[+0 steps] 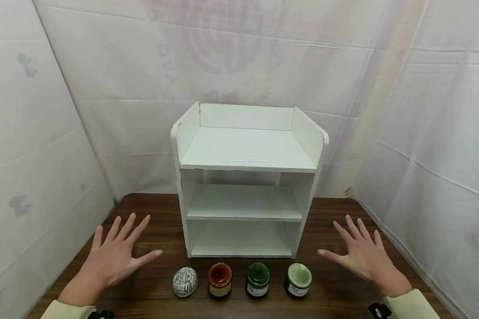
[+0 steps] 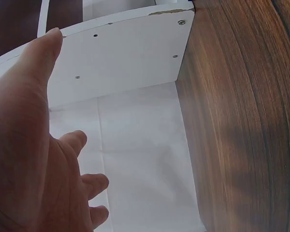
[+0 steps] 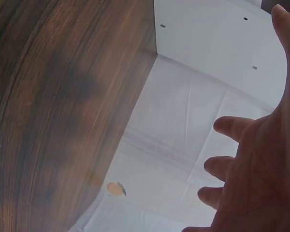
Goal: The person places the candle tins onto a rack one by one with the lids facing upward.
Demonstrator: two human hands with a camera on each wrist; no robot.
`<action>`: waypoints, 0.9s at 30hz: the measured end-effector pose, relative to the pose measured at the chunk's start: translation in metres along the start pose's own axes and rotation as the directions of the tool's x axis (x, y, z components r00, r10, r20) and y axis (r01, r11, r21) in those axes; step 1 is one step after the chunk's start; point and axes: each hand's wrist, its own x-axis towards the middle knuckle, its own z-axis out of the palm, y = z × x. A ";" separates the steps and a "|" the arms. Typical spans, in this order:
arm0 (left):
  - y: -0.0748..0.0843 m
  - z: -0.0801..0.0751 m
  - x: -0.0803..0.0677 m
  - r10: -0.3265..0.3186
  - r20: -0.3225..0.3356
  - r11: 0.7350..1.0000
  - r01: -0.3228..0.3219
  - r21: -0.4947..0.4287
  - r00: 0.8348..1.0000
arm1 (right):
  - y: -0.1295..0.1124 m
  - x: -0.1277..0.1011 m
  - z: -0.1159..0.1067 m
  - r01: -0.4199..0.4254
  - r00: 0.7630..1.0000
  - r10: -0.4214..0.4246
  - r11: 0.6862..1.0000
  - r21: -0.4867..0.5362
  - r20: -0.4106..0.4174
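Hands hover spread and empty above the worktop (image 1: pixel 151 292), one on either side of the white shelf unit (image 1: pixel 245 186); nothing is gripped yet. Left hand (image 1: pixel 117 257) and right hand (image 1: pixel 363 257) have fingers straight and splayed, palms down. Between them, just ahead of the wrists, sit a patterned egg-shaped jar (image 1: pixel 185 281), brown-lidded jar (image 1: pixel 220 279), dark green jar (image 1: pixel 257 278) and pale green jar (image 1: pixel 298 279). Judging by this, a first reach inward to a jar comes next.
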 end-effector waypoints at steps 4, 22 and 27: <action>0.001 -0.001 0.000 0.005 -0.008 1.000 -0.005 -0.005 1.000 | -0.003 0.000 0.000 0.001 1.000 -0.001 1.000 0.019 0.000; 0.005 0.000 0.000 0.022 -0.030 0.999 -0.023 -0.036 0.999 | -0.011 -0.003 0.004 0.027 0.998 -0.026 0.999 0.018 -0.050; 0.007 0.001 -0.001 0.037 -0.050 0.997 -0.040 -0.059 0.998 | -0.015 -0.006 0.004 0.032 0.998 -0.029 0.998 0.052 -0.062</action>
